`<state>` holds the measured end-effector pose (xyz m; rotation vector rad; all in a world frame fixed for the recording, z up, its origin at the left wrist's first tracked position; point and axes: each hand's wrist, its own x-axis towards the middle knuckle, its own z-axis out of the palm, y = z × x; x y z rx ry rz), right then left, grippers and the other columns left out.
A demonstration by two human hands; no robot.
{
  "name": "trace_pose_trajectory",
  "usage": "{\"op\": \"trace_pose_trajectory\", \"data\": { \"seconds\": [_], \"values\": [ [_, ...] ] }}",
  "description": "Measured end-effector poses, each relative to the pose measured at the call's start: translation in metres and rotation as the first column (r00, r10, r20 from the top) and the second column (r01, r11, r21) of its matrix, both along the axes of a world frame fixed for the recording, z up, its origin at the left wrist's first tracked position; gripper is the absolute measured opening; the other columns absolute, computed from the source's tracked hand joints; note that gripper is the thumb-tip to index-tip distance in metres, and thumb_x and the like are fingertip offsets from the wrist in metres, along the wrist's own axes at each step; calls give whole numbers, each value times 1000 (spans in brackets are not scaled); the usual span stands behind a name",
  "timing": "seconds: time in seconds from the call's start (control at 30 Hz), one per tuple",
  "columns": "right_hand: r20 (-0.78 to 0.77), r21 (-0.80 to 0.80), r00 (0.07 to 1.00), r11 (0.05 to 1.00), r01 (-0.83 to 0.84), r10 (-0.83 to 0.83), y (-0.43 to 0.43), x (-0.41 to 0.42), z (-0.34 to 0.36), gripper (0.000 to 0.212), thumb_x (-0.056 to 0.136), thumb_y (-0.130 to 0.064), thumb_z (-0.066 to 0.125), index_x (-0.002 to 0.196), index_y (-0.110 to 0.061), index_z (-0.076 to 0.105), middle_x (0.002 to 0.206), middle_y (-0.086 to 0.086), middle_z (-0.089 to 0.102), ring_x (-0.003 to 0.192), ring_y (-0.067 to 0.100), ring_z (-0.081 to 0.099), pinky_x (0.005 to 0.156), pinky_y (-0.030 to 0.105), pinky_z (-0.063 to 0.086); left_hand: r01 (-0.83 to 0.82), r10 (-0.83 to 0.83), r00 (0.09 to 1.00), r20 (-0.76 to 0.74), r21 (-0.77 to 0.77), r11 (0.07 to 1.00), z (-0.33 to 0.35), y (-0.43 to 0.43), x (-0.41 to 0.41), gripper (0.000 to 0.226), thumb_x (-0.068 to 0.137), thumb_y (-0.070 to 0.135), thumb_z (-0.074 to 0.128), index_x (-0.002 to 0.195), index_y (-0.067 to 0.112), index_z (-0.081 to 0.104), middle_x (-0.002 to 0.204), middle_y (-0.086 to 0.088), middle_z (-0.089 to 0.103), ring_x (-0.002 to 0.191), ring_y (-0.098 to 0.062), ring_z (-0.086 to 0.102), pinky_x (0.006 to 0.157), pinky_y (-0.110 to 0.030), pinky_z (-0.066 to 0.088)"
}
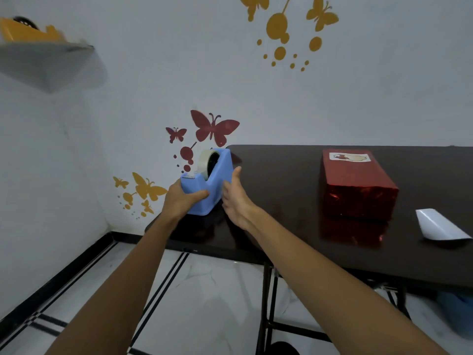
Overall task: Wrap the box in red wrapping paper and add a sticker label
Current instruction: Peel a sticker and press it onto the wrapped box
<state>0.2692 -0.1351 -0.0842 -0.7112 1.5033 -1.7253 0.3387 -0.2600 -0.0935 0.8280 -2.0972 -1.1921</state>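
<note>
Fingers [199,194] of the left hand [182,199] curl round the dispenser's [215,175] near end, gripping it. The right hand [236,201] is released, with straight fingers [236,175] alongside its right flank. On the table [281,175] the box [355,188], wrapped in red, sits at three o'clock from both hands and well apart. Its long axis runs twelve to six, and the right hand is nearer. A white slip [440,225] lies at four o'clock. The sticker [349,157] tops the box's far end.

Soft even light, blurred shelf [46,60], glossy table [294,201] reflections, wide-angle bending
</note>
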Motion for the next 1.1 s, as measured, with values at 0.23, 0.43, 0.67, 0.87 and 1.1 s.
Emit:
{"op": "trace_pose_trajectory", "data": {
  "seconds": [0.23, 0.43, 0.67, 0.87, 1.1],
  "values": [
    [-591, -282, 520, 762, 583, -617, 159, -64, 58, 46, 99, -33, 43, 143, -19, 38, 150, -4, 34, 138, 9, 29, 109, 17, 20, 142, -293, 880, -374, -381, 914, 36, 128, -40, 56, 90, 33, 62, 140, 18, 42, 147, 3, 39, 133, -6, 34, 106, -9, 27],
    [-367, 195, 630, 606, 771, -685, 218, -155, 29, 53, 97, -25, 43, 143, -2, 29, 134, 14, 48, 126, 27, 44, 104, 40, 37, 581, -606, 795, -21, 311, 752, 26, 206, -165, 94, 83, 68, 50, 152, 25, 3, 158, 2, 17, 142, -20, 25, 114, -44, 25],
    [-206, 323, 786, 718, 617, -583, 212, -217, 20, 22, 99, -20, 41, 83, -13, 55, 94, 7, 56, 92, 21, 54, 97, 37, 44, 590, -622, 770, -140, 527, 611, 14, 191, -242, 34, 99, 22, 45, 132, 17, 49, 103, -5, 68, 85, -16, 66, 72, -28, 54],
    [-58, 310, 851, 801, 512, -521, 227, -235, 30, 51, 101, -47, 25, 138, -17, 43, 131, 2, 54, 125, 19, 48, 107, 36, 32, 524, -529, 848, 19, 115, 844, 24, 184, -240, 72, 94, 53, 44, 151, 27, 10, 158, 3, 16, 145, -16, 18, 119, -41, 11],
    [65, 367, 615, 592, 717, -786, 300, -271, 59, 60, 100, -49, 18, 138, -10, 44, 141, 8, 48, 134, 22, 39, 117, 42, 17, 962, -834, 215, 508, -259, 90, -2, 296, -201, 65, 88, 56, 44, 146, 29, 32, 157, 2, 14, 146, -15, 1, 118, -31, -4]
  ]
}}
